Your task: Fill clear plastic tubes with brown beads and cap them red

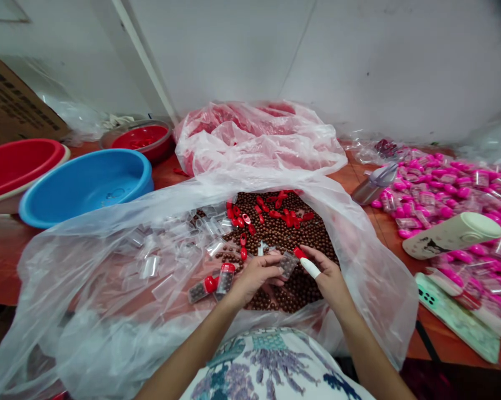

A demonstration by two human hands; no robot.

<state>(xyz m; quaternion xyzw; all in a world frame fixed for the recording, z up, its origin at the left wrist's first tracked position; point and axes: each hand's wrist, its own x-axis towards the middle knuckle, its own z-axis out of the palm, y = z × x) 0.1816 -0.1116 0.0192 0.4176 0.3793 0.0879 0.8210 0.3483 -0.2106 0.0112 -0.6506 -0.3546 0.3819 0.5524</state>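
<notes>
My left hand (255,279) is closed around a small clear plastic jar (289,265) with dark contents. At the jar's upper right end, my right hand (328,278) pinches a red cap (299,253); whether the cap is seated on the jar I cannot tell. One right-hand digit wears a white cover (310,268). Both hands are above a mass of brown beads (271,239) on a translucent plastic sheet (104,289). Loose red caps (289,218) lie on the beads. Two filled, red-capped jars (225,279) rest left of my left hand, near clear empty jars (150,266).
Left stand a blue basin (87,186) and red basins (16,166). A plastic bag of red items (254,136) sits against the wall. To the right are many pink-capped containers (450,189), a cream bottle (452,236), a grey bottle (374,184) and a phone (459,319).
</notes>
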